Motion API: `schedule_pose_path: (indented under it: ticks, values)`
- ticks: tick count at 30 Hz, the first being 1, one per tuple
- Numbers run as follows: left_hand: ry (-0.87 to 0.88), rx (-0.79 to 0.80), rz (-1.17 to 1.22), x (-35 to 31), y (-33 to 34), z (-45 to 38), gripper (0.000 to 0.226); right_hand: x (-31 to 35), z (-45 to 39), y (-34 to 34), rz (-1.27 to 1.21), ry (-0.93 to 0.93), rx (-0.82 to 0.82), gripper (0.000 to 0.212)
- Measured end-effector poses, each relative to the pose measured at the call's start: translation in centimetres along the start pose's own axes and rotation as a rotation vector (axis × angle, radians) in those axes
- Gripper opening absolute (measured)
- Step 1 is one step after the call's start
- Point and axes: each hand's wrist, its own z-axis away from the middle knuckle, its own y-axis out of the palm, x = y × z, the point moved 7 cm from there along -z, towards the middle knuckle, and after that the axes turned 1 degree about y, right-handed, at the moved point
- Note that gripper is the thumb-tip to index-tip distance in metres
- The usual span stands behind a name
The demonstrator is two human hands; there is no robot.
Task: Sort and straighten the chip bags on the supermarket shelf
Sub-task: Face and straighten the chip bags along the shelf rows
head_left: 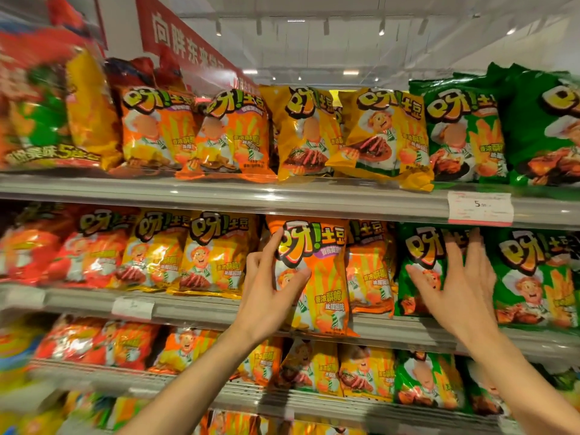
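My left hand (270, 290) grips the left edge of an orange chip bag (323, 277) on the middle shelf; the bag stands upright and sticks out over the shelf's front edge (201, 306). My right hand (461, 284) lies flat with fingers spread on a green chip bag (417, 277) to the right of it. A second orange bag (368, 268) stands between the two. Yellow bags (204, 255) stand to the left of my left hand, and red bags (84, 246) sit further left.
The upper shelf (282, 196) carries orange, yellow and green bags in a row, with a price tag (480, 208) on its rail at the right. The lower shelf (251, 400) holds red, orange, yellow and green bags. A red banner (175, 36) hangs overhead.
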Motion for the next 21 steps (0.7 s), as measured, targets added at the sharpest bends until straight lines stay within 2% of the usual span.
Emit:
schedule_pose_path:
  ticks: [3, 6, 8, 11, 15, 18, 21]
  values:
    - [-0.011, 0.003, -0.016, 0.4, -1.1, 0.4, 0.076, 3.7, 1.4, -0.6, -0.206, -0.037, -0.045, 0.061]
    - [-0.023, 0.001, -0.024, 1.0, -2.9, 1.1, 0.075, 8.8, 2.9, 0.6, -0.410, -0.090, 0.077, 0.046]
    - [-0.040, -0.002, -0.017, 1.6, -4.4, 1.5, 0.074, 11.8, 4.0, 2.4, -0.549, -0.055, 0.238, 0.048]
    - [-0.056, 0.000, -0.012, 2.6, -7.1, 1.9, 0.073, 16.2, 5.4, 5.5, -0.776, 0.047, 0.499, 0.067]
    - [-0.079, 0.004, 0.010, 4.7, -11.5, 2.1, 0.074, 22.1, 6.8, 8.3, -0.902, 0.075, 0.657, 0.084]
    - [-0.091, 0.009, -0.001, 6.5, -14.9, 2.1, 0.074, 26.9, 7.5, 10.0, -0.978, 0.087, 0.715, 0.081]
    - [-0.096, 0.020, -0.022, 8.6, -18.1, 2.1, 0.071, 31.8, 8.5, 11.6, -1.122, 0.102, 0.764, 0.065]
